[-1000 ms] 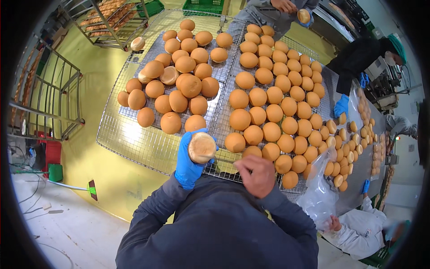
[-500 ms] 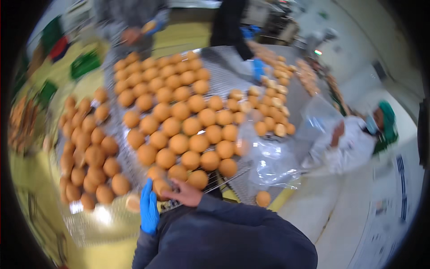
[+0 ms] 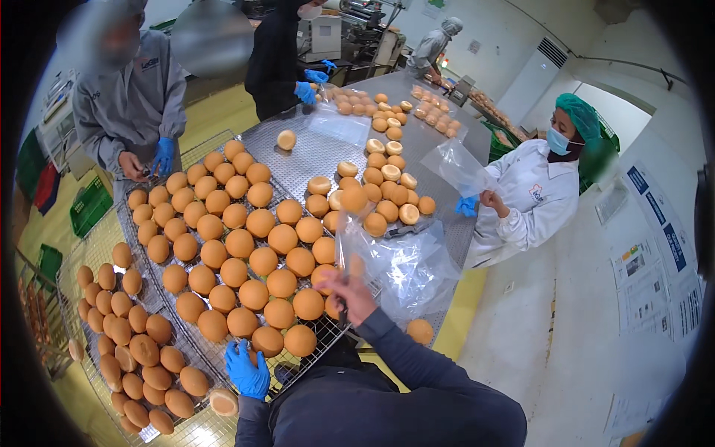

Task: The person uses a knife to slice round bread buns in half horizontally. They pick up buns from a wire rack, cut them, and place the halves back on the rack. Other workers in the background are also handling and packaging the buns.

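Observation:
Rows of round golden-brown buns cover a wire rack in front of me. At its near edge my left hand, in a blue glove, has its fingers curled round a bun, mostly hidden beneath them. My bare right hand is over the right edge of the rack, its fingers apart and slightly blurred. Beyond it, a larger-looking bun appears to be in the air above the metal table. Clear plastic bags lie just right of my right hand.
Another rack of browner buns stands at left, with a pale upturned bun beside it. Loose buns are heaped on the table. A co-worker in white holds a plastic bag. Other people stand at the far side.
My hands have separated: the right has moved right and up from the near bun, while the left stays low at the rack's edge. The view has turned and sharpened.

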{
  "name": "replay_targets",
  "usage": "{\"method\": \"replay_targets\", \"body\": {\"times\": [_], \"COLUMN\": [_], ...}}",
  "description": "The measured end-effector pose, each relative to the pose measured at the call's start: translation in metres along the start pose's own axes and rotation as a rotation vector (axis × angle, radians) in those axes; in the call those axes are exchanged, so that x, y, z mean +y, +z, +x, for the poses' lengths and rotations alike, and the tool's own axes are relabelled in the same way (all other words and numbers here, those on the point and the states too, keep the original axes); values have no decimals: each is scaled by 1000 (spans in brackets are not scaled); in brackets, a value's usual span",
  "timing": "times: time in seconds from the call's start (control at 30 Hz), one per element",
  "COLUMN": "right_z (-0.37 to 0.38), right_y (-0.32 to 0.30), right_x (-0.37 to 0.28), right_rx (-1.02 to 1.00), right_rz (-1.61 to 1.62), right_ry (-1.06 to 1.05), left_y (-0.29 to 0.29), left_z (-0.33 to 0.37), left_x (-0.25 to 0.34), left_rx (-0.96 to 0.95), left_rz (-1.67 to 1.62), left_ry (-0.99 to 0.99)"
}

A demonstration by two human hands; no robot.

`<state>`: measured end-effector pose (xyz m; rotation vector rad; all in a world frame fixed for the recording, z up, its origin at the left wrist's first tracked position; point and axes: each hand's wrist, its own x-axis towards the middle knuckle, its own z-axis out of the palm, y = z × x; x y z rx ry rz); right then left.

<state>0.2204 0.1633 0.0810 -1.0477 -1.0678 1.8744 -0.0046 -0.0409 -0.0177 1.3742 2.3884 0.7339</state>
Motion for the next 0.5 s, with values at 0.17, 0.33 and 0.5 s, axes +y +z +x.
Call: {"method": "replay_targets", "body": {"times": [0.17,0.33,0.5], "right_z": [-23,-23,-6], "right_y": [39,63,65], "right_x": [66,85,129], "right_rx": [-113,-303,-499], "right_rz": [-130,-216,-308], "right_ry": [157,208,81], "left_y": [-10,-9,-29], "left_z": [-6,-25,-10], "left_x": [5,0,-3], "left_rx": [18,-72,150], "left_rz": [57,56,-944], "left_ry": [67,31,-261]}}
